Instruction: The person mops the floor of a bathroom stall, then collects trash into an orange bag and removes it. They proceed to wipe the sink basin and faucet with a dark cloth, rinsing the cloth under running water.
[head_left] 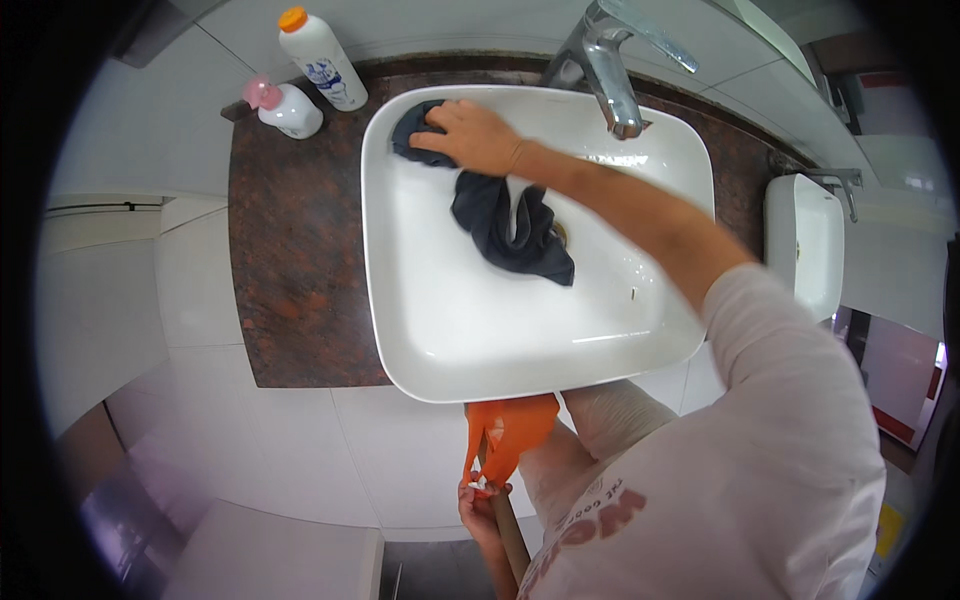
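Observation:
A dark, bunched cloth (500, 235) lies in the white basin (430, 330), running from its far left corner down past the drain. From the right, my right arm reaches across the basin. My right hand (470, 138) grips the cloth's far left end, fingers curled over it against the basin wall. Below the basin's near edge, my left hand (480, 505) is closed around the lower end of an orange bag (515, 430). Something small and white shows between those fingers. My legs partly lie behind the bag.
A chrome faucet (607, 75) rises behind the basin. On the brown stone counter (295, 290), a white bottle with an orange cap (325, 62) and a white pump bottle with a pink top (290, 108) stand at far left. At right is a mirror reflection of another white basin (805, 240).

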